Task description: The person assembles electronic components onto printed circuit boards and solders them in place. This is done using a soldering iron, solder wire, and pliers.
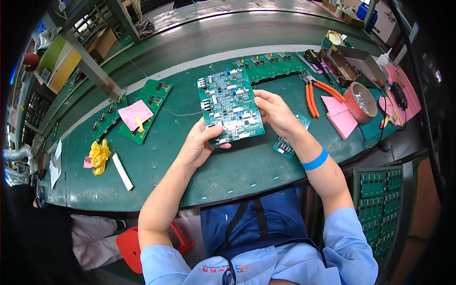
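Between my two hands, above the green bench, I hold a green circuit board (pixel 231 102) with rows of small parts, blue components and white connectors. My left hand (pixel 198 141) grips its lower left corner, thumb on top and fingers beneath. On the right edge, my right hand (pixel 275 111) pinches the board, its fingertips partly behind it. A smaller circuit board (pixel 285 146) lies on the bench beneath my right forearm. Behind the held board rests a long green panel of circuit boards (pixel 273 66). A thin wire (pixel 183 114) runs leftward from the held board's left side.
Orange-handled pliers (pixel 312 95), pink paper (pixel 339 116) and a round tub (pixel 359 102) lie right. On the left are more boards (pixel 154 104), a pink slip (pixel 135 115), a crumpled yellow wrapper (pixel 99 156) and a white stick-shaped item (pixel 122 172). A rack of boards (pixel 380 204) stands lower right.
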The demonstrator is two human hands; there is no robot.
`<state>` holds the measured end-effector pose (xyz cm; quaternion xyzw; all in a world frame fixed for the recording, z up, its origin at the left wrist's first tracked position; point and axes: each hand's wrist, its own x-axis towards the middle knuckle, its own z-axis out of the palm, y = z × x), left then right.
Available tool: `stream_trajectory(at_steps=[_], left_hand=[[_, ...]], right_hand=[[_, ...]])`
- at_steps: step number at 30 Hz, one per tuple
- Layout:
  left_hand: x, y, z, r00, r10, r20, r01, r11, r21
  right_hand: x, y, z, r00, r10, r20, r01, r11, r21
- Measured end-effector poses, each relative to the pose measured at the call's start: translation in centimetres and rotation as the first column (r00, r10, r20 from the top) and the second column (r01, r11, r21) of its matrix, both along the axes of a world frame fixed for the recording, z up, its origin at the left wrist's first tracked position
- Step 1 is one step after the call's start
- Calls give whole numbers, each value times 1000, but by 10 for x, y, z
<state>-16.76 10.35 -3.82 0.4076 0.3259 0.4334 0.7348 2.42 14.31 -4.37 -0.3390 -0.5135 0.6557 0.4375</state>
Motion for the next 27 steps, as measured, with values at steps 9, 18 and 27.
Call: stream_trajectory(at_steps=[9,18,27], left_hand=[[-3,4,-4,993,118,24,-118,993,15],[-8,8,-8,981,185,61,-185,983,4],[-8,7,-8,980,188,71,-189,982,9]], right_hand=[[0,-2,0,999,-47,18,49,995,-87],[0,-4,6,995,104,10,-102,987,-122],[1,-2,2,990,138,16,-136,986,-91]])
